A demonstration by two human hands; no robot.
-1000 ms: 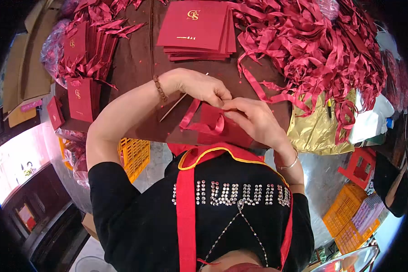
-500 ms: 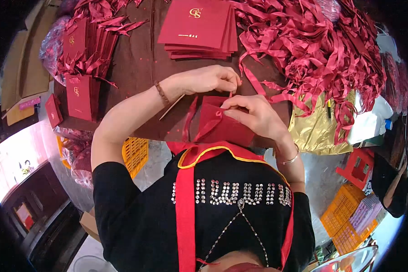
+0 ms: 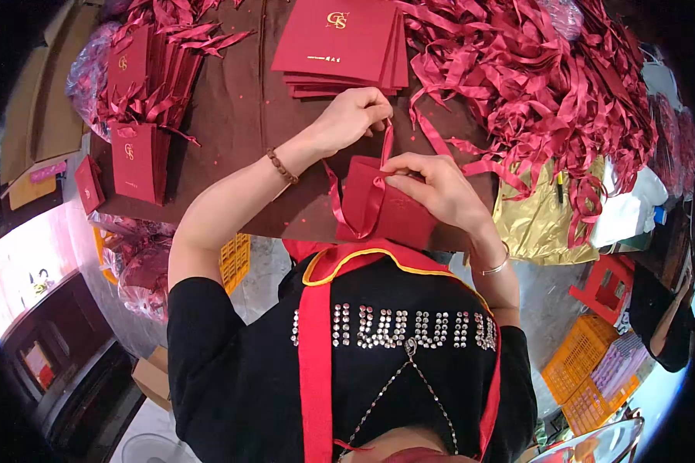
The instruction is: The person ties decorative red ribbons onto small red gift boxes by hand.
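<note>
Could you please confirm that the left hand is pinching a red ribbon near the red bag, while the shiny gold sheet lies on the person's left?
Not quite: the shiny gold sheet lies on the person's right, as the head view shows. The left hand is indeed pinching a red ribbon near the red bag.

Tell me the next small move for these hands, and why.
Probably draw the ribbon up with the left hand while the right hand steadies the bag: one stretch runs between the hands, but a slack loop hangs over the bag.
</note>
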